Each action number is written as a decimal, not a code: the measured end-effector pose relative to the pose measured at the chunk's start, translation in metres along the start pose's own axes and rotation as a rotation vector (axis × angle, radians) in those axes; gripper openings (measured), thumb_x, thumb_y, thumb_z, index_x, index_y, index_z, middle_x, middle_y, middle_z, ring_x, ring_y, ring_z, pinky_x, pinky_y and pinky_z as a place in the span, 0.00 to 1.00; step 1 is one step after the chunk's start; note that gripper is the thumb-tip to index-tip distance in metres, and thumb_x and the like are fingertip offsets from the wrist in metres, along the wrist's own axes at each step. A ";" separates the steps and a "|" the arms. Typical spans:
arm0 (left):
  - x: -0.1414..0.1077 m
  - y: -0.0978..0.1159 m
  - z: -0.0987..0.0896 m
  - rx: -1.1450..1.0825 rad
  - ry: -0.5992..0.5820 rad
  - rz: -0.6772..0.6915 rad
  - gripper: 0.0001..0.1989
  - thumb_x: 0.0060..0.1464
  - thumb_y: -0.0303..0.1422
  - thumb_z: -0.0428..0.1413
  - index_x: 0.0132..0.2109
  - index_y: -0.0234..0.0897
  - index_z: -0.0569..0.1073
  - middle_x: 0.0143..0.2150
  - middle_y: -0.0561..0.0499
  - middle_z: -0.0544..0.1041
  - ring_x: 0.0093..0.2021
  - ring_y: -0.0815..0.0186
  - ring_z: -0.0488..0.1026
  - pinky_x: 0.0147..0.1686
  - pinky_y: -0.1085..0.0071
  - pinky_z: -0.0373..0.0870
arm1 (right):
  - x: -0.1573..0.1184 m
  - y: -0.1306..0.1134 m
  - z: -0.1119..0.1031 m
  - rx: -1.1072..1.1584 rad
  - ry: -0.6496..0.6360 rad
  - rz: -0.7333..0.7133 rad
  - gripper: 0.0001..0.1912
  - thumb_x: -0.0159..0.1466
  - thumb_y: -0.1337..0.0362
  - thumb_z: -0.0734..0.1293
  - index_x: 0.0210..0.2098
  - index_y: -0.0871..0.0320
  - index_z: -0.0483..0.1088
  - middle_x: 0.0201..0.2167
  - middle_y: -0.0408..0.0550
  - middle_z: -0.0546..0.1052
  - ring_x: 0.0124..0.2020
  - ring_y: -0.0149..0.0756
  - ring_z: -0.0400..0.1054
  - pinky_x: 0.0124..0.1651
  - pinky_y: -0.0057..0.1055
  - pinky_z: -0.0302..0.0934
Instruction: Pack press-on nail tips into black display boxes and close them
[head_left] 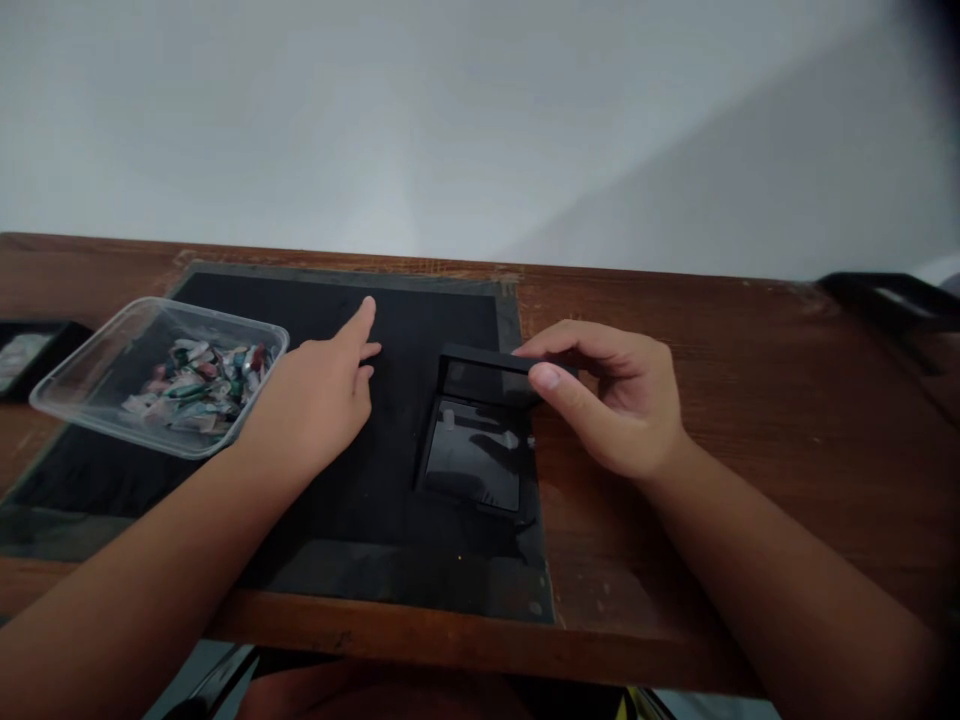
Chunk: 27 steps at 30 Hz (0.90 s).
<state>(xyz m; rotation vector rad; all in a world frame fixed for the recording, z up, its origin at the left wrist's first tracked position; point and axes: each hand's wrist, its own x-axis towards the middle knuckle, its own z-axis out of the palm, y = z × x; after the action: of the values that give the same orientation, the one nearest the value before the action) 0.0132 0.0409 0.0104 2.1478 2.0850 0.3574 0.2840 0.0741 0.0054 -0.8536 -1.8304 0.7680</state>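
A small black box (472, 455) with a shiny, reflective inner surface lies near the right edge of the black mat (375, 530). Its lid (487, 375) stands raised, and my right hand (611, 395) pinches the lid's right end between thumb and fingers. My left hand (322, 385) is over the mat, index finger stretched out and the other fingers apart, with nothing held. Beside its wrist, on the left, a clear plastic tub (90, 415) holds several small wrapped pieces (199, 385) in red, green and white.
A brown wooden table (787, 400) bears the mat. At the far left edge is a black box (45, 370) with something whitish in it. A dark object (892, 295) sits at the back right. A pale wall (375, 120) rises behind the table.
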 end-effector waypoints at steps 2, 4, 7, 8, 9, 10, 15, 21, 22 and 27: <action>0.000 -0.002 -0.001 -0.031 0.026 -0.012 0.41 0.60 0.29 0.55 0.79 0.37 0.58 0.50 0.44 0.88 0.49 0.47 0.86 0.47 0.55 0.82 | -0.002 0.002 -0.001 0.053 -0.003 -0.014 0.11 0.67 0.50 0.75 0.35 0.50 0.81 0.28 0.45 0.82 0.27 0.36 0.72 0.28 0.36 0.64; 0.001 -0.003 -0.001 -0.059 0.039 -0.015 0.43 0.59 0.29 0.56 0.79 0.36 0.56 0.48 0.44 0.89 0.46 0.47 0.86 0.45 0.56 0.82 | -0.003 0.005 -0.003 0.097 0.002 -0.026 0.13 0.68 0.47 0.73 0.37 0.48 0.81 0.29 0.46 0.81 0.29 0.38 0.73 0.31 0.38 0.66; 0.003 -0.003 -0.002 -0.141 0.039 -0.023 0.44 0.59 0.29 0.56 0.80 0.37 0.54 0.48 0.45 0.88 0.45 0.50 0.86 0.49 0.57 0.81 | -0.004 0.007 -0.003 0.117 0.013 -0.025 0.14 0.69 0.45 0.72 0.38 0.46 0.82 0.30 0.46 0.81 0.30 0.39 0.74 0.33 0.40 0.68; 0.003 -0.003 -0.001 -0.176 0.038 -0.027 0.44 0.59 0.29 0.56 0.80 0.38 0.54 0.48 0.45 0.88 0.45 0.51 0.86 0.50 0.57 0.81 | -0.004 0.007 -0.003 0.115 0.018 -0.022 0.14 0.69 0.44 0.72 0.37 0.46 0.81 0.31 0.46 0.81 0.30 0.40 0.74 0.33 0.41 0.68; 0.004 -0.003 -0.001 -0.215 0.040 -0.029 0.44 0.58 0.29 0.57 0.79 0.39 0.56 0.47 0.46 0.88 0.44 0.52 0.86 0.51 0.56 0.81 | -0.004 0.007 -0.003 0.109 0.023 -0.023 0.14 0.69 0.44 0.72 0.37 0.45 0.81 0.31 0.46 0.81 0.30 0.40 0.74 0.33 0.42 0.68; 0.004 -0.003 0.000 -0.261 0.046 -0.026 0.43 0.57 0.30 0.57 0.79 0.40 0.58 0.47 0.47 0.88 0.44 0.52 0.85 0.52 0.56 0.80 | -0.004 0.006 -0.003 0.098 0.030 -0.026 0.14 0.69 0.44 0.72 0.36 0.45 0.81 0.31 0.46 0.81 0.30 0.40 0.74 0.33 0.42 0.69; 0.005 0.001 0.009 -0.724 0.142 0.023 0.37 0.54 0.32 0.64 0.71 0.39 0.69 0.42 0.49 0.81 0.39 0.62 0.80 0.45 0.63 0.82 | -0.004 -0.005 -0.001 -0.051 0.098 -0.089 0.07 0.69 0.55 0.72 0.35 0.47 0.79 0.31 0.46 0.82 0.31 0.41 0.74 0.37 0.43 0.69; -0.003 0.022 0.000 -1.179 0.135 -0.004 0.23 0.48 0.25 0.70 0.52 0.38 0.77 0.36 0.57 0.73 0.34 0.73 0.75 0.39 0.76 0.82 | 0.001 -0.013 -0.001 -0.382 0.216 -0.397 0.02 0.67 0.62 0.73 0.39 0.49 0.76 0.38 0.47 0.84 0.39 0.45 0.78 0.46 0.47 0.71; -0.006 0.025 -0.002 -1.238 0.092 -0.012 0.21 0.49 0.24 0.70 0.51 0.38 0.78 0.36 0.57 0.73 0.34 0.73 0.75 0.39 0.76 0.83 | 0.001 -0.013 -0.001 -0.447 0.229 -0.468 0.03 0.66 0.63 0.73 0.40 0.49 0.76 0.39 0.47 0.84 0.40 0.45 0.79 0.47 0.48 0.71; -0.016 0.032 -0.005 -1.518 -0.159 -0.012 0.17 0.55 0.22 0.69 0.50 0.44 0.81 0.37 0.58 0.72 0.34 0.77 0.75 0.38 0.80 0.84 | -0.002 -0.015 0.002 -0.552 0.203 -0.680 0.10 0.63 0.60 0.76 0.42 0.53 0.77 0.43 0.49 0.84 0.47 0.46 0.79 0.52 0.47 0.74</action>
<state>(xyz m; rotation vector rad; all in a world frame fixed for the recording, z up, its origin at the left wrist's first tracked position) 0.0422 0.0229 0.0218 1.1080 0.9728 1.1861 0.2790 0.0630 0.0156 -0.5419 -1.9889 -0.2552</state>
